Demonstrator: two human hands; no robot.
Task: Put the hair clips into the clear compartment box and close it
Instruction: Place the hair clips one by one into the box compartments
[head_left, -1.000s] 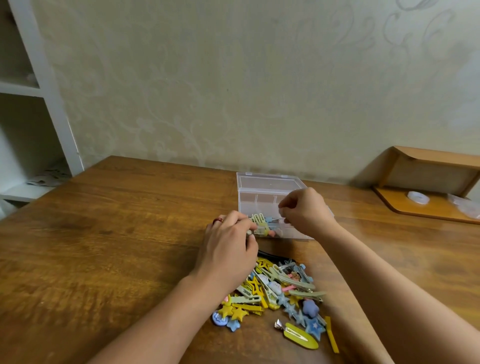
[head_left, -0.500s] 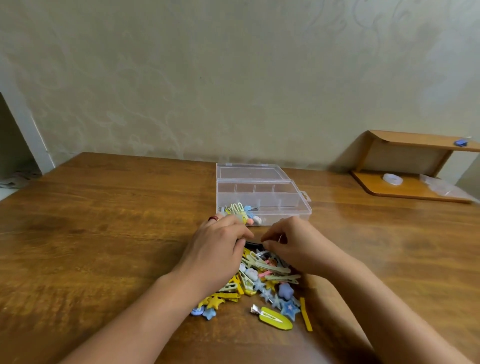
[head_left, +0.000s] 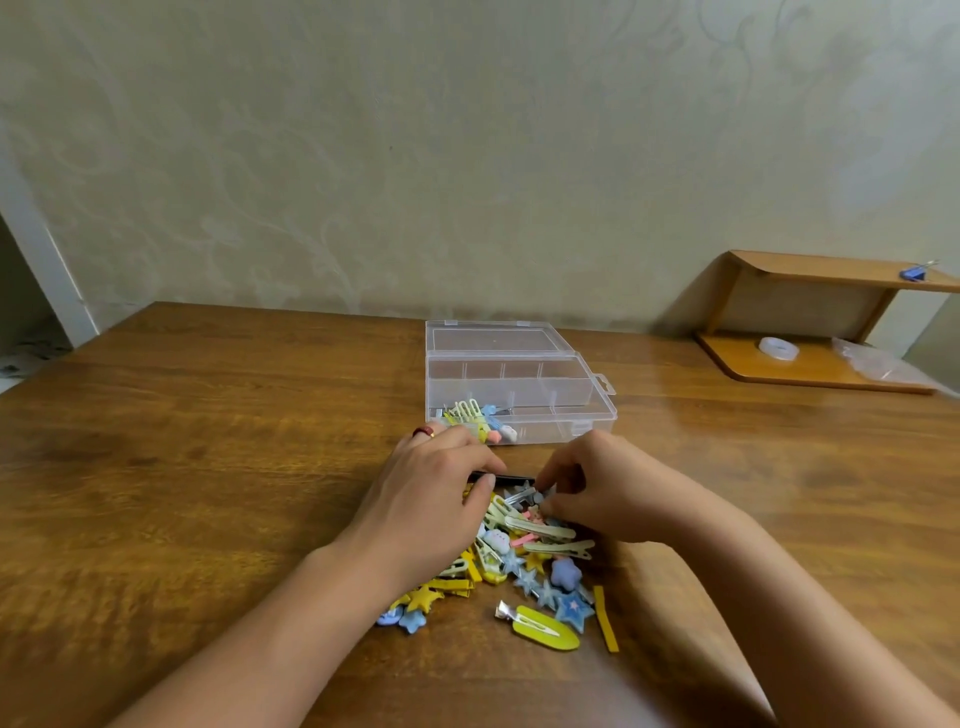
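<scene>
Since a second ago, the right hand (head_left: 613, 488) has come back from over the box (head_left: 519, 384) to the pile of clips (head_left: 524, 551), and the view now takes in more of the table's right end. That hand lies at the far right edge of the pile with its fingers curled, pinching a small metal-and-blue clip (head_left: 527, 496) at the pile's top. The left hand (head_left: 431, 504) rests on the pile's left side, fingers bent down over the clips; whether it grips any of them cannot be told, since the palm hides them. A red ring (head_left: 423, 432) shows on one of its fingers. Most clips lie loose on the table (head_left: 208, 467) between the two forearms: yellow and blue stars, pale green bars, and a yellow oval clip (head_left: 543, 629) nearest the camera, a little apart from the rest. A dark, thin object (head_left: 511, 477) lies between the pile and the box, partly hidden by the hands. The clear box sits just beyond the hands with its lid (head_left: 493, 338) laid open flat behind it. Its near left compartment holds a few clips (head_left: 478, 421), green, blue and pink; the other compartments look bare. At the table's far right stands a small wooden shelf (head_left: 831, 322) with a roll of tape (head_left: 778, 348) on its lower board and a small blue item (head_left: 914, 273) on top.
</scene>
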